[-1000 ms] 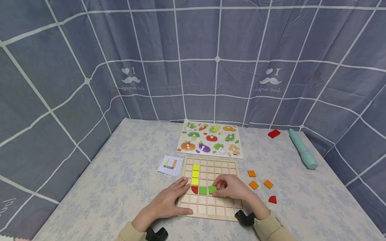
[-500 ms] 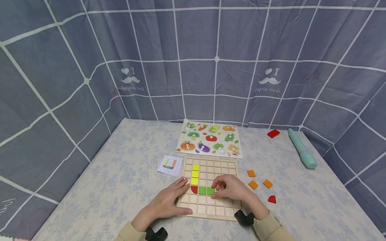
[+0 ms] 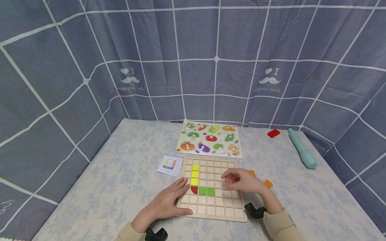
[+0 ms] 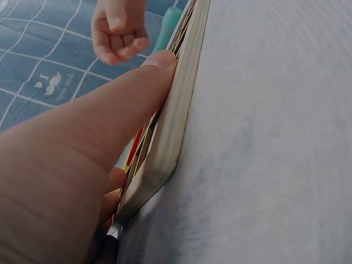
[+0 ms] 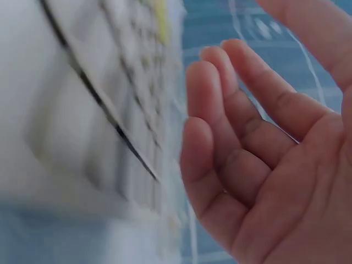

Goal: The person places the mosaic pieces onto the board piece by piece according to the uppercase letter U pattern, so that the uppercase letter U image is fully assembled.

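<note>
My left hand [image 3: 169, 201] rests with its fingers spread on the left edge of a wooden grid board [image 3: 211, 211]; in the left wrist view its thumb [image 4: 126, 104] lies along the board's edge. Raised over the board's right side, my right hand [image 3: 241, 180] holds nothing, its fingers loosely bent, as the right wrist view shows of the palm [image 5: 302, 181]. On the board, several yellow squares [image 3: 195, 174] form a column above a red rounded piece [image 3: 194, 190]. Two green squares, a left one [image 3: 202, 190] and a right one [image 3: 210, 191], continue the row to its right.
A pattern card [image 3: 170, 165] lies left of the board. Behind stands a vegetable puzzle board [image 3: 209, 139]. Orange squares [image 3: 268, 183] lie to the right, partly hidden by my right hand. Farther back are a red piece [image 3: 273, 133] and a teal bottle-like object [image 3: 302, 149].
The right hand set the second green square flush beside the first, let go of it, and lifted away to the right. My left hand has stayed in place.
</note>
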The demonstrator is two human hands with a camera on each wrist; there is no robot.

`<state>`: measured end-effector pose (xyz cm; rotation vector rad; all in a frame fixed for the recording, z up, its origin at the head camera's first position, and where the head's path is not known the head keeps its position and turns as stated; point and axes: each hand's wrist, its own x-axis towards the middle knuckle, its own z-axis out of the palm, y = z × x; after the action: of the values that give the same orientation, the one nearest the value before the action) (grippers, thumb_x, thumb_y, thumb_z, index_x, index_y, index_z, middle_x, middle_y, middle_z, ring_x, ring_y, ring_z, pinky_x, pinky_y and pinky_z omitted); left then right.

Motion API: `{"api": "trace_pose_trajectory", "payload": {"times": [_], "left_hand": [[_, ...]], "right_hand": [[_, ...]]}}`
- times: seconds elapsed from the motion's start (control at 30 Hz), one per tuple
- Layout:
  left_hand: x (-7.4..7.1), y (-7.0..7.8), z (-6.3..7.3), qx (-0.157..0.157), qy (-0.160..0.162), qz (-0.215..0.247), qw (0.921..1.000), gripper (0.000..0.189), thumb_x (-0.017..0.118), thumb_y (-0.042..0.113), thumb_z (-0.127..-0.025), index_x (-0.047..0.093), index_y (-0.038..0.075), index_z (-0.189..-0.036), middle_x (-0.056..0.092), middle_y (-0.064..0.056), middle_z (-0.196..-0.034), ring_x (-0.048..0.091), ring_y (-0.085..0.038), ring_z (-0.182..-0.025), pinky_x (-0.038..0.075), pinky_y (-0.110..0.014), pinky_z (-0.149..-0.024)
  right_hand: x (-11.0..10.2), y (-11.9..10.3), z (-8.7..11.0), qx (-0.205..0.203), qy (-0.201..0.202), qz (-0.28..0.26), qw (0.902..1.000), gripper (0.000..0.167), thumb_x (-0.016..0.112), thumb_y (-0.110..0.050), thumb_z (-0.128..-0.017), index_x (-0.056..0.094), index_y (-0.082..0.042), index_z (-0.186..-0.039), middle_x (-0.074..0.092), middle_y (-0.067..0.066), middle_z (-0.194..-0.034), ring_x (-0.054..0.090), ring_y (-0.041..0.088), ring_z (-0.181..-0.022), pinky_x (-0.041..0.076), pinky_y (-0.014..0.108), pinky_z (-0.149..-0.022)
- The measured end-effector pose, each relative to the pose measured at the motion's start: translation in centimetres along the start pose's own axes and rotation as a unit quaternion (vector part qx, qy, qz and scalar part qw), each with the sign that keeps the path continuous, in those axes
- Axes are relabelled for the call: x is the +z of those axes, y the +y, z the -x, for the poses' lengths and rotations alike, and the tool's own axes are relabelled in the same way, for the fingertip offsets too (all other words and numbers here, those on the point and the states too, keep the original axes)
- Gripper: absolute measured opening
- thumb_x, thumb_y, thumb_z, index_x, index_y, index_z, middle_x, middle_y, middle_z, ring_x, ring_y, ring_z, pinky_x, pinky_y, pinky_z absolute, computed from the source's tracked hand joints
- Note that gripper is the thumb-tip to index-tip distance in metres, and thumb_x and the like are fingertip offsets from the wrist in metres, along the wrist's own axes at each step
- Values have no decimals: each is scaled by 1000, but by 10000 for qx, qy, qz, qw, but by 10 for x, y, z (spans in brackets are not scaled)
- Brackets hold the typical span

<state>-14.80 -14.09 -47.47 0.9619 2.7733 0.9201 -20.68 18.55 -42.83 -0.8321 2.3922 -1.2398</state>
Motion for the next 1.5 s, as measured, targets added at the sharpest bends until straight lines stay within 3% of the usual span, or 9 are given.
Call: {"api": "trace_pose_trajectory", "payload": {"times": [0.17, 0.3, 0.4, 0.53, 0.77, 0.97, 1.27, 1.5], "left_hand": [[0, 0, 0, 18, 4, 22, 10000, 87, 63, 61, -80, 41, 4, -142, 29, -9, -151, 18, -23, -141, 30, -44, -107], [0, 0, 0, 43, 30, 16, 10000, 87, 63, 60, -80, 41, 3, -142, 30, -10, -151, 19, -23, -141, 30, -44, -107], [0, 0, 0, 52, 39, 0, 10000, 87, 63, 60, -80, 41, 3, -142, 30, -10, -151, 19, -23, -141, 30, -44, -107], [0, 1, 1, 51, 35, -3, 10000, 87, 63, 61, -80, 41, 4, -142, 29, -9, -151, 19, -23, -141, 30, -44, -107], [0, 1, 1, 67, 15, 36, 10000, 87, 63, 60, -80, 40, 4, -143, 29, -9, -151, 19, -24, -141, 30, -44, -107], [1, 0, 1, 124, 57, 48, 9999, 87, 64, 58, -80, 40, 4, -143, 30, -10, -151, 19, -24, -141, 30, -43, -107], [3, -2, 1, 148, 100, -27, 9998, 86, 62, 60, -81, 40, 4, -142, 30, -10, -151, 20, -25, -141, 31, -45, -106], [2, -1, 1, 119, 126, -29, 9998, 86, 63, 60, -80, 41, 4, -142, 30, -9, -151, 20, -24, -140, 32, -45, -106]], "right_hand": [[-34, 2, 23, 284, 509, -297, 9979, 46, 75, -20, -81, 58, 7, -115, 61, 19, -96, 59, 16, -78, 51, 26, -68], [-55, 6, 44, 408, 926, -542, 9934, 45, 73, -16, -83, 56, 6, -118, 58, 25, -105, 60, 18, -84, 54, 30, -70], [-66, 11, 56, 431, 1018, -561, 9923, 43, 71, -15, -84, 56, 5, -119, 56, 26, -109, 60, 16, -86, 55, 34, -71], [-75, 20, 71, 546, 826, -635, 9931, 40, 68, -11, -87, 55, 9, -119, 57, 27, -110, 61, 16, -86, 55, 36, -72], [-85, 42, 89, 727, 107, -893, 9933, 35, 66, -8, -87, 55, 11, -114, 60, 26, -107, 62, 17, -86, 54, 31, -74], [-87, 64, 98, 798, -508, -1492, 9843, 33, 60, -2, -90, 53, 15, -117, 57, 24, -117, 60, 15, -98, 53, 30, -80], [-85, 81, 108, 935, -998, -1952, 9712, 38, 61, 0, -87, 51, 16, -120, 62, 14, -111, 60, 13, -86, 53, 28, -73], [-83, 86, 110, 920, -949, -2014, 9706, 37, 63, 1, -86, 52, 16, -118, 63, 13, -109, 58, 8, -82, 52, 24, -71]]}}
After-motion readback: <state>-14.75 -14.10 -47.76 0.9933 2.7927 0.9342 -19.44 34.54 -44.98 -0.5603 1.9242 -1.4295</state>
